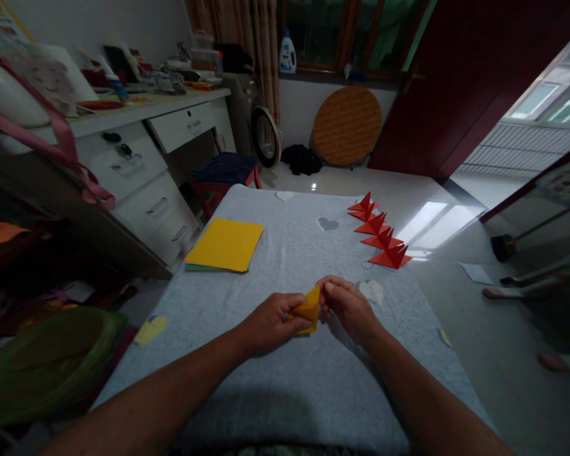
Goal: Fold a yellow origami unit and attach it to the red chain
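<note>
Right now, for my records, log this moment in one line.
left hand: grips folded yellow paper | right hand: at its edge | square paper stack: left | red folded pieces: row, right

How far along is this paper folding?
The red folded pieces in a row at the right look finished. In hand is a yellow piece, already creased, gripped by the left hand with the right hand at its edge. Left to fold, perhaps, is the flat, yellow-topped paper stack; how many are wanted, I can't tell.
</note>
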The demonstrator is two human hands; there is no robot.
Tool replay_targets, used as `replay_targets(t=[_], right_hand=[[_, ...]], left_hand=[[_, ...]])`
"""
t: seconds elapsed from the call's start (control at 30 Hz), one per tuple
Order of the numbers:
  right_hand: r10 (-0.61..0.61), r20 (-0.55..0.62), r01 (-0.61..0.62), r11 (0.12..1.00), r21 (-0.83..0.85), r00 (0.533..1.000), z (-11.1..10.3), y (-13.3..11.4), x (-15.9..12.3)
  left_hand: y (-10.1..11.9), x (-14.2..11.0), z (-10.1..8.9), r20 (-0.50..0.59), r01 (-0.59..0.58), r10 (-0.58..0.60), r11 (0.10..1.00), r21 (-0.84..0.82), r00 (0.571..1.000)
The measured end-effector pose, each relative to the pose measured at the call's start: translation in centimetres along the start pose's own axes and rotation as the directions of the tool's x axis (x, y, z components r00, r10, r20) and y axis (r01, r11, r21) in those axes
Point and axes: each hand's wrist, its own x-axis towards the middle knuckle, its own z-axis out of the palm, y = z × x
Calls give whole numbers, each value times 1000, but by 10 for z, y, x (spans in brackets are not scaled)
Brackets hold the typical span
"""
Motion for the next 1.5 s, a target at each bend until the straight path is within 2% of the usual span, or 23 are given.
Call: replay_targets(t=[0.1, 0.2, 0.43, 0.63, 0.87, 1.23, 1.5], right_hand=[[60, 153, -63, 998, 16, 986, 0, 3, 0], [55, 205, -62, 998, 27, 977, 0, 6, 0], [44, 177, -48, 999, 22, 983, 3, 9, 1], [60, 218, -91, 987, 133, 974, 3, 9, 1], [81, 233, -123, 977, 175, 969, 2, 10, 2], [78, 169, -105, 982, 156, 983, 5, 9, 1], [62, 145, -85, 984, 158, 987, 5, 11, 0]], left_hand=[[1, -1, 0, 28, -29, 33, 992, -120, 999], [4, -2, 1, 20, -43, 48, 980, -192, 999], [6, -3, 1, -25, -41, 37, 981, -190, 999], [8, -3, 2, -1, -56, 57, 971, -233, 998], [8, -4, 3, 3, -40, 42, 963, -268, 999], [10, -3, 1, -7, -59, 59, 989, -135, 998], [10, -4, 1, -2, -124, 124, 990, -60, 992]])
